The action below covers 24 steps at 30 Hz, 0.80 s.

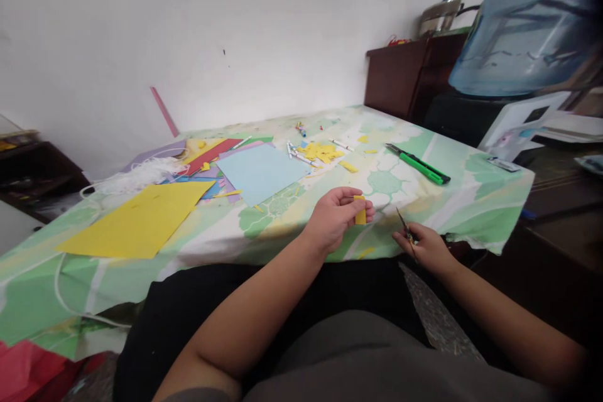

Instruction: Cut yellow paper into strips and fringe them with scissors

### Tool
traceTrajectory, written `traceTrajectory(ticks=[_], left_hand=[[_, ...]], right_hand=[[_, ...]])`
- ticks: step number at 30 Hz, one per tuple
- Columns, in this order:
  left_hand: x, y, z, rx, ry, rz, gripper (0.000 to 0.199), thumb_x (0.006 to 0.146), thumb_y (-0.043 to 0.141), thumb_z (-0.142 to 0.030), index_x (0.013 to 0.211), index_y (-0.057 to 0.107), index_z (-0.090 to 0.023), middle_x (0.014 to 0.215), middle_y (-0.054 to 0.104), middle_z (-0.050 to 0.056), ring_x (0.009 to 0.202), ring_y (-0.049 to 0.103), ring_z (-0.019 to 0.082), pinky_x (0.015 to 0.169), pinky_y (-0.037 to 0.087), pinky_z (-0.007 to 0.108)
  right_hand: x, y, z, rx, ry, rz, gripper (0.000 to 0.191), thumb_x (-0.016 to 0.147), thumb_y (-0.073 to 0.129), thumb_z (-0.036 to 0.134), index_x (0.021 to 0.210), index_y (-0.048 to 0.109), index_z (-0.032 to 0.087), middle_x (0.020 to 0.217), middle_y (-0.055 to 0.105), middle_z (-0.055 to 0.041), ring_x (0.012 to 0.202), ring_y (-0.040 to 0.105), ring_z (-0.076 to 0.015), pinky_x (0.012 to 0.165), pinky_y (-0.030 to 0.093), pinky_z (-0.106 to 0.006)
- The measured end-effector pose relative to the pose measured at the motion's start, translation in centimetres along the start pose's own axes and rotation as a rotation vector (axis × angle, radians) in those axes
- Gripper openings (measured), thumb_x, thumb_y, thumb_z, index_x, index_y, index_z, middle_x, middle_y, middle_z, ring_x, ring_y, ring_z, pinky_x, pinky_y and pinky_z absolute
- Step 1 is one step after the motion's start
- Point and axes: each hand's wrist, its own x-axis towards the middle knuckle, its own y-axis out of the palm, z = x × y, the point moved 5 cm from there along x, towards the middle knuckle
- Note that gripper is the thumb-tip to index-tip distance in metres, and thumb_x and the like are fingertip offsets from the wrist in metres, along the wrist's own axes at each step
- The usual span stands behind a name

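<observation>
Between the thumb and fingers of my left hand (332,217) is a small yellow paper piece (360,210), held upright at the table's front edge. My right hand (426,250) grips a pair of scissors (404,225), blades pointing up and away from me, a short way to the right of the paper. The scissors' handles are mostly hidden by my fingers. Farther back on the table lies a pile of yellow paper pieces (320,152), with a yellow strip (348,166) nearer to me. A green utility knife (418,164) rests beyond my right hand.
A light blue sheet (264,169) and a large yellow sheet (141,220) cover the table's left part, beside a bundle of white string (153,171). White markers (296,154) lie near the pile. A large water bottle (522,31) stands at the right.
</observation>
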Motion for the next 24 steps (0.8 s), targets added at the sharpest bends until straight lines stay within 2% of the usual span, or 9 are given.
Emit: traceTrajectory(ticks=[6,12,15,19,24], left_hand=[[0.4,-0.6,-0.6,0.041,0.029,-0.068,0.016,0.064,0.060,-0.020,0.075,0.051,-0.012,0.064,0.058,0.001,0.056,0.057,0.010,0.057,0.047,0.025],[0.2,-1.0,0.0,0.166,-0.036,-0.092,0.019,0.066,0.059,-0.028,0.077,0.050,-0.015,0.065,0.056,0.001,0.046,0.050,0.006,0.043,0.041,0.019],[0.4,-0.5,-0.5,0.192,0.007,-0.041,0.017,0.065,0.058,-0.026,0.072,0.049,-0.014,0.066,0.057,0.001,0.048,0.050,0.006,0.046,0.041,0.020],[0.7,-0.2,-1.1,0.197,0.076,-0.010,0.015,0.062,0.060,-0.021,0.072,0.051,-0.013,0.064,0.057,0.001,0.051,0.052,0.006,0.054,0.042,0.022],[0.3,-0.6,0.0,0.273,0.049,-0.047,0.013,0.061,0.059,-0.022,0.070,0.054,-0.013,0.057,0.054,-0.002,0.050,0.049,0.006,0.055,0.040,0.022]], right_hand=[[-0.4,0.5,1.2,-0.065,-0.105,0.074,0.030,0.072,0.045,0.045,0.056,0.039,0.021,0.051,0.041,0.0017,0.049,0.040,-0.0117,0.048,0.034,-0.024],[-0.3,-1.9,3.5,0.028,-0.063,0.038,0.029,0.072,0.046,0.044,0.057,0.039,0.020,0.050,0.039,0.0027,0.048,0.039,-0.0106,0.047,0.033,-0.023],[0.5,-2.7,5.3,-0.017,-0.081,0.035,0.029,0.071,0.046,0.045,0.057,0.039,0.020,0.050,0.038,0.0033,0.048,0.038,-0.0104,0.046,0.032,-0.023],[0.7,-2.5,7.1,-0.015,-0.099,0.030,0.029,0.071,0.047,0.044,0.057,0.038,0.020,0.051,0.040,0.0031,0.049,0.038,-0.0102,0.047,0.030,-0.023],[-0.5,-1.0,7.7,0.246,0.021,0.028,0.025,0.070,0.049,0.039,0.057,0.039,0.020,0.052,0.041,0.0027,0.051,0.039,-0.0104,0.049,0.033,-0.023]])
